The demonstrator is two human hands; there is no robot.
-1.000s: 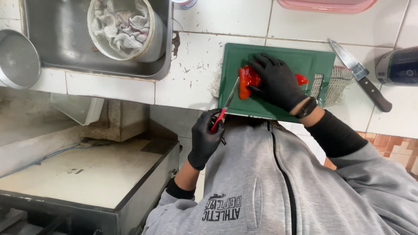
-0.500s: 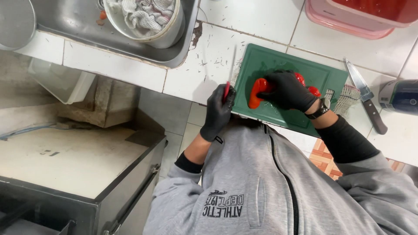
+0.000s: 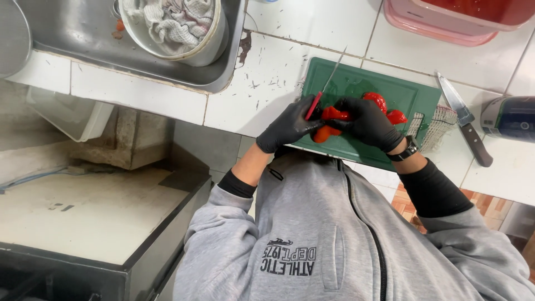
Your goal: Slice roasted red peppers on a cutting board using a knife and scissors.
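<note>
Over the near left part of the green cutting board [image 3: 390, 92], both black-gloved hands meet on a red pepper [image 3: 329, 124]. The left hand [image 3: 290, 125] has its fingers [image 3: 307, 111] curled tight around the red handle of a thin-bladed knife [image 3: 329, 83], whose blade points away toward the board's far left corner. The right hand [image 3: 368, 122] lies over the pepper with fingers bent down onto it, so only the pepper's left end shows between the two hands. More red pepper pieces [image 3: 387, 108] lie on the board just behind the right hand. The board sits at the near edge of the white tiled worktop [image 3: 278, 72]. A second, dark-handled knife [image 3: 465, 125] lies on the worktop beyond the board's right edge, apart from both hands.
</note>
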